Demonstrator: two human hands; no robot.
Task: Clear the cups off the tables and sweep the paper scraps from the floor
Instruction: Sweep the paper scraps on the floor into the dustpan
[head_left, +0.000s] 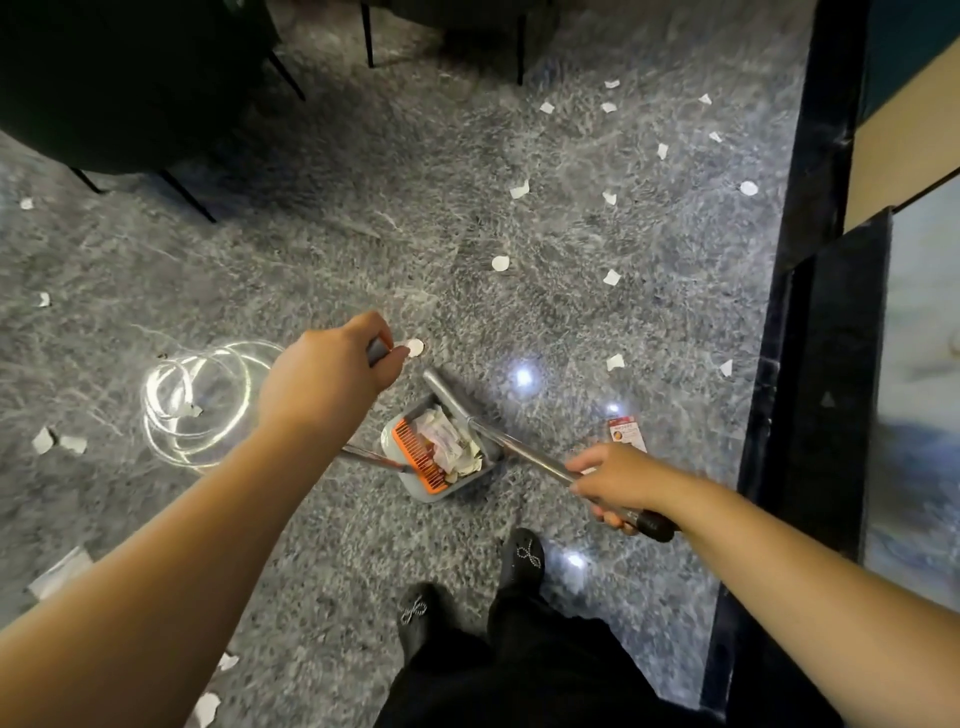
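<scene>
Both forearms reach down over two black shoes (521, 556). Left hand (327, 371) curls its fingers round a metal handle (377, 351); right hand (618, 480) grips a second metal handle (524, 449). Between them one grey dustpan (441, 447) with an orange comb holds crumpled paper. White paper scraps (500, 263), some twenty, dot the grey floor (363, 249), mostly ahead and rightward.
</scene>
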